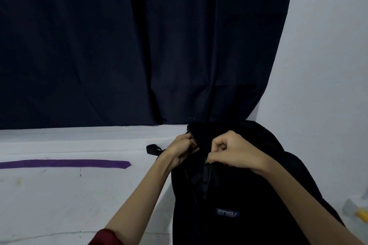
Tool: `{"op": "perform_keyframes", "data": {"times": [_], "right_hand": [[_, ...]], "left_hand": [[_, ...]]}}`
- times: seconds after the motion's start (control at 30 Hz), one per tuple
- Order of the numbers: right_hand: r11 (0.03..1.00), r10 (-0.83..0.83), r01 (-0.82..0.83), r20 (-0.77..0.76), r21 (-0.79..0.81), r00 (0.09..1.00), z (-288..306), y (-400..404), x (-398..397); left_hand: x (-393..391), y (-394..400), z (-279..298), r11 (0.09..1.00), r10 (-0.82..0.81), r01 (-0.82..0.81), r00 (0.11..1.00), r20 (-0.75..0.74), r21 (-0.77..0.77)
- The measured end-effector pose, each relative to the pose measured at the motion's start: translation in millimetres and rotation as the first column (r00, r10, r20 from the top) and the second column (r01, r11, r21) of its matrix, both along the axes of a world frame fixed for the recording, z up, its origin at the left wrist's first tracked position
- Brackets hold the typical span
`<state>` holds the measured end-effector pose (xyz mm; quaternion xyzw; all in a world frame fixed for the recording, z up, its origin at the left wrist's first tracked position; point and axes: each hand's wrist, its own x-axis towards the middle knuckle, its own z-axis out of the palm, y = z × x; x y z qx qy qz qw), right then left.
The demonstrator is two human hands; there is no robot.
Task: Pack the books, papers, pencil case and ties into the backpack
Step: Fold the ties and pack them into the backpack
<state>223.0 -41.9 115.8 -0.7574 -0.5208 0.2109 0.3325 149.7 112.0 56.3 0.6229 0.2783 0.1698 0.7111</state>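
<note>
A purple tie (pixel 63 164) lies flat and stretched out on the white counter (pixel 59 195), well to the left of the black backpack (pixel 249 195), with bare surface between them. A dark curtain (pixel 139 45) hangs behind, its hem meeting the counter's far edge; a white wall (pixel 328 45) rises to the right. The backpack stands at the counter's right side, its blue logo patch (pixel 227 213) facing the camera. Its contents cannot be seen. The left hand (pixel 182 150) has its grip curled round the fabric at the backpack's top; the right hand (pixel 233 152) pinches at the zipper line just beside it. A black strap loop (pixel 153 149) pokes out left of the wrist. A small grey and yellow object (pixel 356 210) sits by the right edge.
</note>
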Motion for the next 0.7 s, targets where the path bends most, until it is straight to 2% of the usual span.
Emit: {"op": "perform_keyframes", "data": {"times": [0.13,0.2,0.3,0.4,0.47,0.53,0.63,0.7], "right_hand": [[1.000,-0.005,0.004,0.056,0.020,0.998,-7.8,3.3,-6.2],[0.999,0.015,-0.007,0.241,-0.033,0.971,-14.1,6.1,-11.8],[0.993,0.022,0.049,0.577,-0.107,0.816,-23.0,12.8,-24.5],[0.993,-0.108,0.117,0.685,0.034,0.721,-28.3,25.3,-45.1],[0.987,-0.156,0.085,0.688,0.136,0.709,-29.7,39.4,-65.9],[0.989,-0.103,0.012,0.630,0.148,0.770,-33.1,59.5,-90.8],[0.996,0.062,-0.086,0.461,0.031,0.885,-51.8,105.8,-124.2],[0.990,0.140,-0.125,0.334,-0.067,0.932,-71.6,144.5,-142.0]], "left_hand": [[-21.3,3.2,3.4,0.998,0.053,-0.051,0.998,-0.032,0.038],[-41.9,5.7,6.6,0.989,0.074,-0.066,0.996,-0.057,0.130],[-81.4,11.3,8.0,0.965,0.103,-0.080,0.991,-0.082,0.251],[-127.3,22.4,2.2,0.957,0.161,-0.124,0.979,-0.123,0.263],[-159.4,36.3,-4.1,0.942,0.227,-0.167,0.956,-0.185,0.292],[-193.0,57.6,-14.3,0.911,0.317,-0.223,0.917,-0.241,0.348],[-239.5,96.3,-34.7,0.828,0.468,-0.294,0.832,-0.300,0.477],[-264.1,124.8,-50.3,0.759,0.555,-0.287,0.755,-0.350,0.584]]}}
